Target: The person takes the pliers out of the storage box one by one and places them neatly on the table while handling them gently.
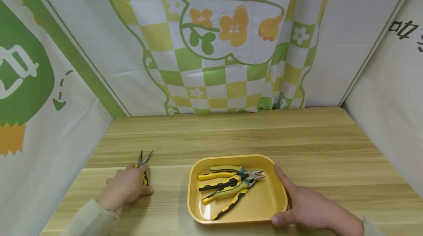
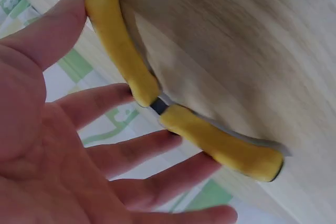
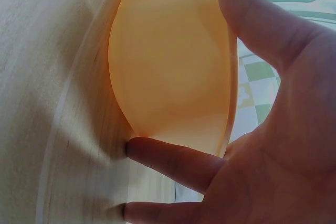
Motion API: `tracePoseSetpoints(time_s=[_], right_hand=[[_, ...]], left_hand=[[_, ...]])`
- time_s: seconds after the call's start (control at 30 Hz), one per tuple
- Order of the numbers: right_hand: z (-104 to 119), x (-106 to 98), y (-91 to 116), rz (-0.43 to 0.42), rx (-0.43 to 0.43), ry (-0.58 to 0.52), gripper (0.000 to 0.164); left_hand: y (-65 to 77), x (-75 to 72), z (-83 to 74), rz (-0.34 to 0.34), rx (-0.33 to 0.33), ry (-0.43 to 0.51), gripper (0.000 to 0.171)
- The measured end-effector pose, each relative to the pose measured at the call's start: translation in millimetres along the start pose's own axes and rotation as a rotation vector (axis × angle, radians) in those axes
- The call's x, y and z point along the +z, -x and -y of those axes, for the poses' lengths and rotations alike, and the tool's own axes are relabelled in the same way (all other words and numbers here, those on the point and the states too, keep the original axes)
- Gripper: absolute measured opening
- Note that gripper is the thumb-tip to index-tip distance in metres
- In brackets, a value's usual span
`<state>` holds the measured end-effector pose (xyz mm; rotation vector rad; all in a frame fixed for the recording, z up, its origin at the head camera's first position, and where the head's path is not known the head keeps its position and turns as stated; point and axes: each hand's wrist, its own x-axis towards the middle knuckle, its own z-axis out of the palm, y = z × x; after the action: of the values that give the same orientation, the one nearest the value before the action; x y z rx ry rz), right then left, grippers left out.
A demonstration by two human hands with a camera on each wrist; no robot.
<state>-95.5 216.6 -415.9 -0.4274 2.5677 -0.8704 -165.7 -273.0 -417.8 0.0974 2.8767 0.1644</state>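
Needle-nose pliers with yellow-and-black handles lie at the left of the table, tips spread apart. My left hand is over them; in the left wrist view its thumb touches one yellow handle end and its fairly straight fingertips meet the handles' edges. A yellow tray stands at centre right, holding several pliers with yellow, green and black handles. My right hand spans the tray's right end, thumb at the front corner, a straight finger along the back corner. Left-hand fingertips are partly hidden in the head view.
The wood-grain table ends at a patterned curtain behind. Printed fabric panels stand at the left and right sides.
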Motion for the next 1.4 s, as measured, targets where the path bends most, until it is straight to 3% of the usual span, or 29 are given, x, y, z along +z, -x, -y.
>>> tracePoseSetpoints(time_s=[0.13, 0.23, 0.37, 0.63, 0.8, 0.97, 1.2, 1.4], right_hand=[[0.1, 0.0, 0.1, 0.0, 0.001, -0.006, 0.135], [0.2, -0.3, -0.1, -0.001, 0.002, -0.012, 0.135], [0.3, -0.5, -0.1, -0.003, -0.002, -0.011, 0.135], [-0.5, -0.1, 0.4, -0.001, -0.004, -0.002, 0.135], [-1.4, 0.0, 0.3, 0.009, 0.001, -0.003, 0.134], [-1.6, -0.2, 0.1, 0.011, 0.001, -0.005, 0.134], [-0.8, -0.2, -0.1, 0.007, -0.004, -0.003, 0.134], [-0.8, -0.5, -0.2, 0.013, -0.002, -0.009, 0.133]], left_hand=[[-1.9, -2.4, 4.9, -0.028, 0.078, 0.007, 0.088], [-2.5, -1.8, 8.0, -0.061, 0.133, 0.016, 0.074], [-2.8, 2.3, 11.5, -0.106, 0.137, 0.022, 0.064], [-3.0, 3.9, 12.8, -0.166, 0.185, -0.008, 0.062], [-6.5, 3.3, 21.0, -0.173, 0.179, 0.018, 0.062], [-13.7, 2.7, 39.3, -0.189, 0.166, -0.02, 0.061], [-20.4, -3.0, 70.7, -0.086, 0.086, 0.034, 0.06], [-20.5, -5.2, 97.8, -0.072, 0.064, 0.048, 0.066]])
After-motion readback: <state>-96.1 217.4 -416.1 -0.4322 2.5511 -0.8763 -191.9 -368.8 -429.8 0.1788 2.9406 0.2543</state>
